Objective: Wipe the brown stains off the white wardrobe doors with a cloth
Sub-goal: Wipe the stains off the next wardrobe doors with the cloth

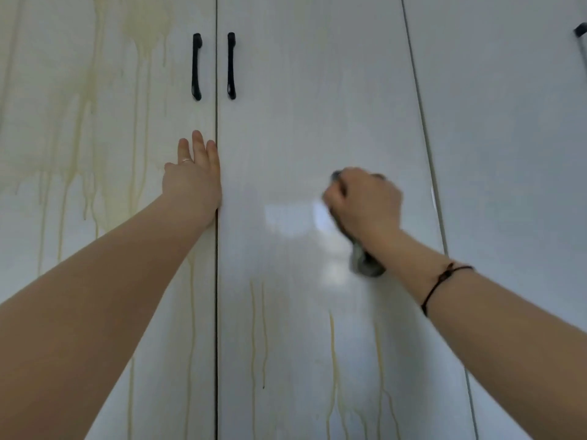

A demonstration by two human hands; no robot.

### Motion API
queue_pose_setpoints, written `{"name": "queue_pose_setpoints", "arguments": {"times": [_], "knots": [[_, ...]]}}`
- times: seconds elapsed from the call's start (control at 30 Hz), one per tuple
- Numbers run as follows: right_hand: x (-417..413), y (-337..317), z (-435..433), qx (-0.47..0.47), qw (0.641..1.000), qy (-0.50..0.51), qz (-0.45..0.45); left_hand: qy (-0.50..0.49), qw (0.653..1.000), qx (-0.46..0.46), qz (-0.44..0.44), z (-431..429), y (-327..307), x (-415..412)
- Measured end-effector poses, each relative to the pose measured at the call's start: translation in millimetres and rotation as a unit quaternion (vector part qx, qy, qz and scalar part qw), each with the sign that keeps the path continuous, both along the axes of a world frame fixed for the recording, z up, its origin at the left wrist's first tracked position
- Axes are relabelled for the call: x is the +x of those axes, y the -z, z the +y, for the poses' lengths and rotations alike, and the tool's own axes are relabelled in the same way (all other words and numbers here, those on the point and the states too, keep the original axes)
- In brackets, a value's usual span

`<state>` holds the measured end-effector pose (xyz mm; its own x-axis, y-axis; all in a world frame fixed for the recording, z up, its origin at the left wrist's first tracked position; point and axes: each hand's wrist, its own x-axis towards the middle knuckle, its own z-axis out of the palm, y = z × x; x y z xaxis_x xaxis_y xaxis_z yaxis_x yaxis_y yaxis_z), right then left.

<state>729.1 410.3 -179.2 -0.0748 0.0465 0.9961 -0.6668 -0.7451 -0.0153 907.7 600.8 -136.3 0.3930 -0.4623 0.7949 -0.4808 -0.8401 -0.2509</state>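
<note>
Two glossy white wardrobe doors fill the view. The left door (104, 128) carries broad yellow-brown stains (85, 100) and drip trails running down it. The middle door (301, 106) looks clean in its upper part; thin brown drip lines (332, 350) run down its lower part. My left hand (193, 182) presses flat against the left door's right edge, fingers straight. My right hand (365, 204) grips a bunched grey cloth (365, 265) against the middle door; it is motion-blurred.
Two black vertical handles (197, 66) (231, 65) flank the gap between the doors. A third white door (514, 154) stands to the right, with part of a black handle (580, 33) at the frame edge.
</note>
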Motion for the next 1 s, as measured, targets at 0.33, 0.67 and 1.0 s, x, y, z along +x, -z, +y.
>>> {"name": "queue_pose_setpoints", "arguments": {"times": [0.33,0.67,1.0], "knots": [[-17,117,-2,0.131,0.987,-0.035,-0.088,-0.006,1.0,-0.003,-0.01,1,7,1],[5,40,8,-0.044,0.994,-0.008,0.097,0.001,0.999,0.006,-0.048,-1,8,12],[-35,145,-18,0.147,0.981,-0.041,-0.122,0.025,0.999,0.019,-0.026,4,23,5]]}}
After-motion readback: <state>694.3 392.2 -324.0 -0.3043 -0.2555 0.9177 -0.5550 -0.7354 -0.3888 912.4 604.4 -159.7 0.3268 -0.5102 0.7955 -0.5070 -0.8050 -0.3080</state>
